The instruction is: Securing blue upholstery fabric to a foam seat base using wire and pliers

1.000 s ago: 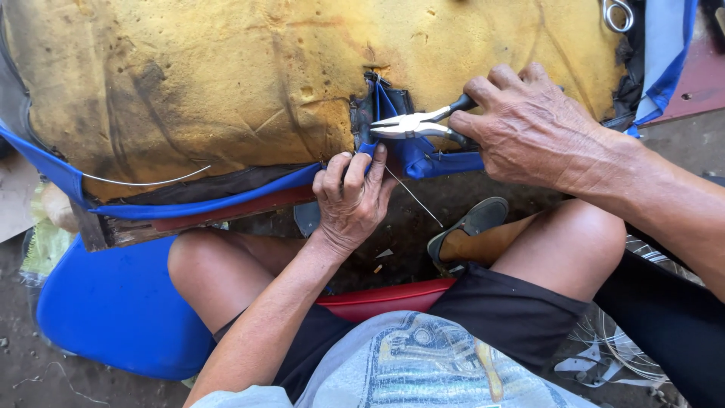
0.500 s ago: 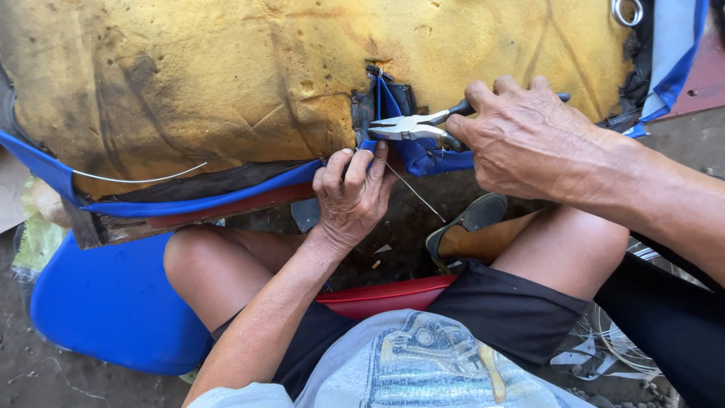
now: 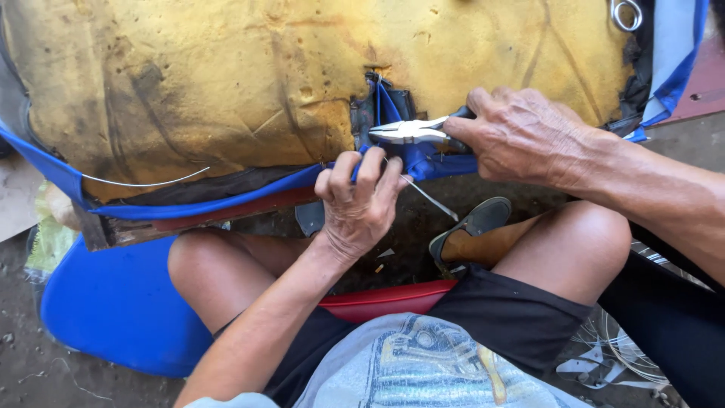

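A worn yellow foam cushion [image 3: 249,83] rests in front of me, edged with a blue cover [image 3: 226,200]. My right hand [image 3: 521,136] grips a pair of pliers [image 3: 411,130] whose jaws point left at a dark slot in the foam's lower edge. My left hand [image 3: 359,204] pinches the blue cover edge just below the plier jaws. A thin wire [image 3: 427,198] hangs down to the right of my left hand. Another thin wire [image 3: 143,181] sticks out of the foam at the left.
A blue plastic piece [image 3: 113,310] lies under my left knee and a red one [image 3: 377,301] between my legs. A metal ring [image 3: 625,13] sits at the top right. Coiled wires [image 3: 619,355] lie at the lower right, on dirt ground [image 3: 23,363].
My right hand and the pliers have edged slightly left toward the slot. My left hand keeps its pinch on the blue edge.
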